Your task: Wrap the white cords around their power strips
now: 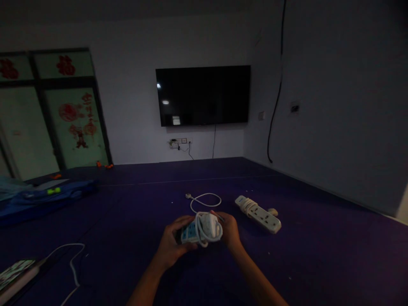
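My left hand (pixel 174 242) grips one end of a white power strip (pixel 190 232) with blue socket faces. A white cord (pixel 201 238) is looped around the strip's other end. At that end my right hand (pixel 228 227) is closed on the cord, its fingertips partly hidden behind the strip. The loose part of the cord curls away over the purple surface and ends in a white plug (pixel 188 196). To the right lies a second white power strip (pixel 259 216), its own cord wound around its far end.
A phone (pixel 17 272) with a white cable (pixel 74 265) lies at the lower left. Blue cloth (pixel 47 195) is heaped at the left. Small orange objects (pixel 104 165) sit near the glass door. A television (pixel 204 95) hangs on the far wall, and a black cable (pixel 274 110) hangs at the right.
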`<state>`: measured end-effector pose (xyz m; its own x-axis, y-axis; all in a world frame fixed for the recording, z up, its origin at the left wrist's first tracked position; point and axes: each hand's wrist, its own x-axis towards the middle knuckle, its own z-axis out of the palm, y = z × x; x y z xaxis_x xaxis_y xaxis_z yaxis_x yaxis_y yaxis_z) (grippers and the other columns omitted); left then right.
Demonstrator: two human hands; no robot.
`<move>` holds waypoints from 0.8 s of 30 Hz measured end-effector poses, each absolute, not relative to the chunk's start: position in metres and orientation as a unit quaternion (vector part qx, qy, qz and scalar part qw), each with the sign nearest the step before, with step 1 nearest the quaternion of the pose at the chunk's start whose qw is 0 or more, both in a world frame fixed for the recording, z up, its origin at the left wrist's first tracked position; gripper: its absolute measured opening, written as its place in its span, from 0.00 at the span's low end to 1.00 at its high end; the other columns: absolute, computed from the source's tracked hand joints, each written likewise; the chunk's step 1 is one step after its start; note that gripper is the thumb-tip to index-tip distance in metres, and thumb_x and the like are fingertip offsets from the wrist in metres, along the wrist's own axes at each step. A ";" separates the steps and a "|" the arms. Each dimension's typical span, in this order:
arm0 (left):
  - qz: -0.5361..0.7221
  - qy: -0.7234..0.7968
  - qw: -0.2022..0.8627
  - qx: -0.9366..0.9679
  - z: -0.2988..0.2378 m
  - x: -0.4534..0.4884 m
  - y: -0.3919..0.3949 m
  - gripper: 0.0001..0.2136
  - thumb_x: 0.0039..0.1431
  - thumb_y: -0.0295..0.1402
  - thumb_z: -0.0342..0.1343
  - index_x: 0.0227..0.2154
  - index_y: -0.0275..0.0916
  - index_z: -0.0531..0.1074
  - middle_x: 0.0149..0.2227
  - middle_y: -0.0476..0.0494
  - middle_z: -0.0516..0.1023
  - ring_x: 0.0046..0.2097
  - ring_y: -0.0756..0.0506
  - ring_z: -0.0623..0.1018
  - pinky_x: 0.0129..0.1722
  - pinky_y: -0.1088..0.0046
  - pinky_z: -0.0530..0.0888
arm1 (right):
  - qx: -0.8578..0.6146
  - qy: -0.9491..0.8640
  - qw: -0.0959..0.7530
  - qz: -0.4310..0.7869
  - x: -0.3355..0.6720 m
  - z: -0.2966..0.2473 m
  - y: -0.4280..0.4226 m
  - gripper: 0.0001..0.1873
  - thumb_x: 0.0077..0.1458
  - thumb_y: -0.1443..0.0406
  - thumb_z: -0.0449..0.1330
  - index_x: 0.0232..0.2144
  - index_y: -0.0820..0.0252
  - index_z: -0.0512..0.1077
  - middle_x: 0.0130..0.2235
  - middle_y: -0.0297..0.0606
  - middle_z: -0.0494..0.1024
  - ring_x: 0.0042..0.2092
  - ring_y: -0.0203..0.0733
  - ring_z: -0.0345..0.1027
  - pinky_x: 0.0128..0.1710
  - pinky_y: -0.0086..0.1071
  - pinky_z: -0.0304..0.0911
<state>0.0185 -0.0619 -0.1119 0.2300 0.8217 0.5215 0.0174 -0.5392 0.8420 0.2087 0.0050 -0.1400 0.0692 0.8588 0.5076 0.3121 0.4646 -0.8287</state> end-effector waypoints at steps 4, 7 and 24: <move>0.540 0.311 0.365 0.692 -0.113 0.019 -0.061 0.27 0.35 0.35 0.67 0.44 0.39 0.72 0.48 0.36 0.71 0.50 0.37 0.70 0.49 0.60 0.67 | -0.431 -0.680 0.532 0.261 0.207 -0.143 0.005 0.24 0.51 0.52 0.51 0.22 0.64 0.75 0.19 0.38 0.73 0.24 0.41 0.66 0.23 0.27 0.58; 0.534 0.309 0.364 0.698 -0.113 0.020 -0.063 0.26 0.35 0.36 0.67 0.43 0.40 0.73 0.47 0.37 0.72 0.49 0.38 0.71 0.48 0.61 0.68 | -0.432 -0.690 0.517 0.265 0.208 -0.143 0.004 0.24 0.51 0.52 0.50 0.23 0.64 0.76 0.20 0.38 0.74 0.25 0.41 0.67 0.24 0.27 0.58; 0.563 0.331 0.405 0.640 -0.115 0.018 -0.065 0.36 0.35 0.34 0.68 0.52 0.41 0.65 0.52 0.36 0.70 0.52 0.37 0.70 0.53 0.59 0.65 | -0.487 -0.697 0.492 0.185 0.208 -0.146 0.004 0.17 0.51 0.59 0.50 0.26 0.61 0.77 0.28 0.42 0.79 0.31 0.45 0.71 0.29 0.29 0.60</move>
<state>0.0183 -0.0645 -0.1149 0.1474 0.8798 0.4518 -0.0313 -0.4524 0.8912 0.2078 0.0041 -0.1460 -0.0408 0.8615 0.5062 0.4973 0.4569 -0.7375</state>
